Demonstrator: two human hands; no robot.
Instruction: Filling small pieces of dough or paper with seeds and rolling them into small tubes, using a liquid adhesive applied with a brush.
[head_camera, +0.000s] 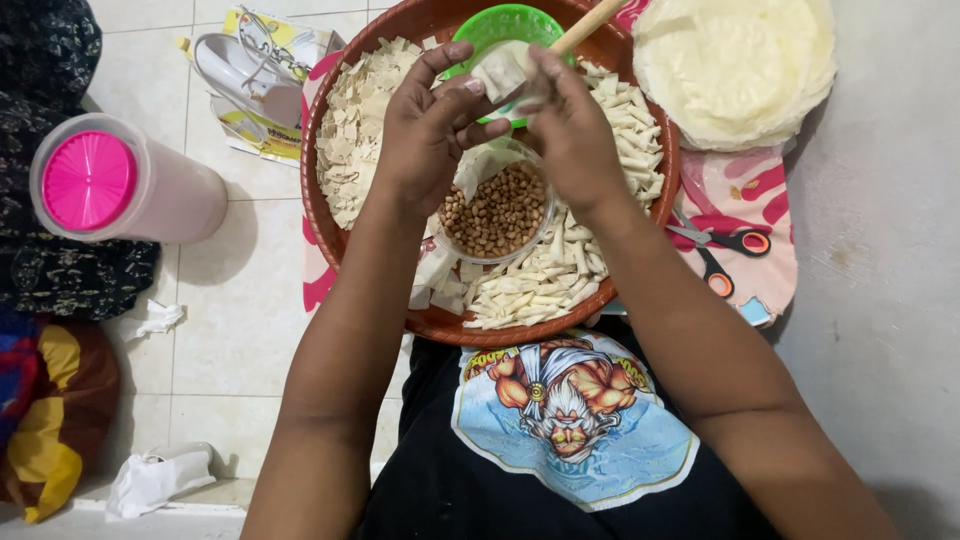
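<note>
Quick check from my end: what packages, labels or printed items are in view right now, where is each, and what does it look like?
Printed card package: on the floor tiles at upper left, beside the brown tray; flat, yellow and white, with pictures of a pale appliance.
Canister: left of the tray, on its side; translucent cylinder with a pink ribbed lid, no label visible.
Patterned sheet: right of the tray, under the scissors; pink and white.
No screens or signs.

The tray (325, 215) lay crowded with the nut bowl (497, 212) and rolls (560, 270); bare floor (250, 300) lay open left; scissors (722, 250) blocked the right.
</note>
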